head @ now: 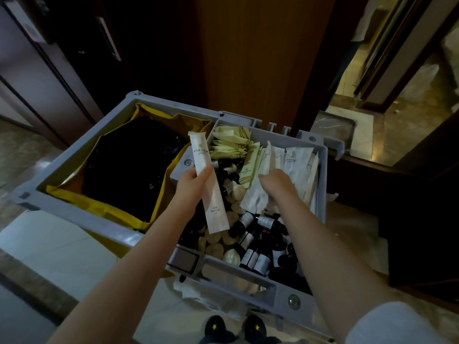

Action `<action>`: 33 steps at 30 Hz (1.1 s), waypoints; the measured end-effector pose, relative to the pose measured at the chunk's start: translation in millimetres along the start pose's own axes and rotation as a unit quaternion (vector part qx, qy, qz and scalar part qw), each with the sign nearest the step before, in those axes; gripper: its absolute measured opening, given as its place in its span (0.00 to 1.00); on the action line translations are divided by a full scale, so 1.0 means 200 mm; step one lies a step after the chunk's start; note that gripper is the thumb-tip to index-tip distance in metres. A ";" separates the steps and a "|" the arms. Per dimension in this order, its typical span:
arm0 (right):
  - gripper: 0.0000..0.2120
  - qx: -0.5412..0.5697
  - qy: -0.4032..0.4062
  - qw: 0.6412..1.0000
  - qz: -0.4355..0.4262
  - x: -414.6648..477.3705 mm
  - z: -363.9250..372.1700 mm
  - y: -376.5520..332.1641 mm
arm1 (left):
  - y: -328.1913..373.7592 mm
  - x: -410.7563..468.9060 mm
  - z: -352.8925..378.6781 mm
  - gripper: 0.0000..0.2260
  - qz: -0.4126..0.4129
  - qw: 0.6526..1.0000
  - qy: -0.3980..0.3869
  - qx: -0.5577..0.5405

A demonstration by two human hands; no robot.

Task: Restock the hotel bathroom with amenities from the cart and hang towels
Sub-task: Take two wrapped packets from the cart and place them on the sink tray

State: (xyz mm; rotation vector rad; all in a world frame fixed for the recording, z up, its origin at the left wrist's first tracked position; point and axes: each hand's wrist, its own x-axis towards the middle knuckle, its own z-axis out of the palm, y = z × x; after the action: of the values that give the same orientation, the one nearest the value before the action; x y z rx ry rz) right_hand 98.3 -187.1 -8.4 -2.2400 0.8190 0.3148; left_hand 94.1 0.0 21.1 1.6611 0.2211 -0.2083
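Note:
A grey housekeeping cart (104, 224) stands in front of me, with an amenity tray on its right side. My left hand (192, 186) grips a long white amenity packet (211, 189) upright above the tray. My right hand (275, 184) reaches down into a pile of white paper packets (295, 160), fingers curled round one white packet (253, 199). Dark small bottles (258, 247), round beige soaps (216, 240) and cream sachets (231, 145) fill the rest of the tray.
A yellow-rimmed bag with a black liner (129, 167) takes up the cart's left half. A dark wooden door (248, 58) stands behind the cart. To the right a doorway opens onto a lit marble floor (402, 115). My shoes (233, 327) show below.

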 end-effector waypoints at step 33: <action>0.12 0.160 -0.411 0.855 -0.273 -1.04 0.28 -0.01 | -0.29 -1.15 -0.40 0.13 -0.017 0.941 0.325 -0.094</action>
State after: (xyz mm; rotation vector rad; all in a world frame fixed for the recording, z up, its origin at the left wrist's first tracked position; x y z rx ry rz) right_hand -59.0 -51.0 44.0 -1.6668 -0.2169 0.7218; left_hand -143.4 80.2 34.1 1.4882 0.7452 0.3396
